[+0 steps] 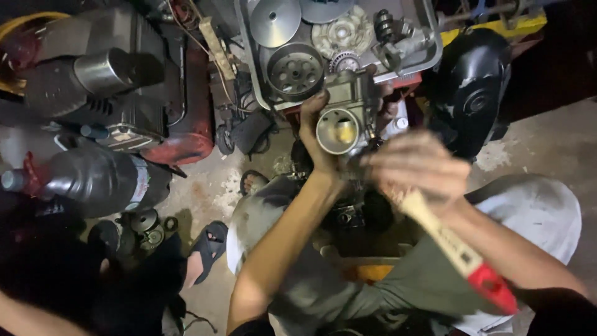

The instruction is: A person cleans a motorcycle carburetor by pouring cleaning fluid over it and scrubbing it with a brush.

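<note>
My left hand (318, 134) grips a grey metal carburettor (346, 118), held up with its round throat facing me. My right hand (418, 168), blurred by motion, is just right of and below the carburettor and is closed around a brush-like tool with a cream handle and red end (457, 246), which points toward the lower right. The tool's working tip is hidden behind my hand, close to the carburettor's underside. My knees in grey-green trousers sit below both hands.
A metal tray (429, 46) holding clutch and pulley parts lies above the carburettor. A black engine cover (469, 87) stands at right, a red-and-black machine (124, 81) and a dark bottle (93, 177) at left. Small round parts (146, 227) and a sandalled foot (208, 249) rest on the concrete floor.
</note>
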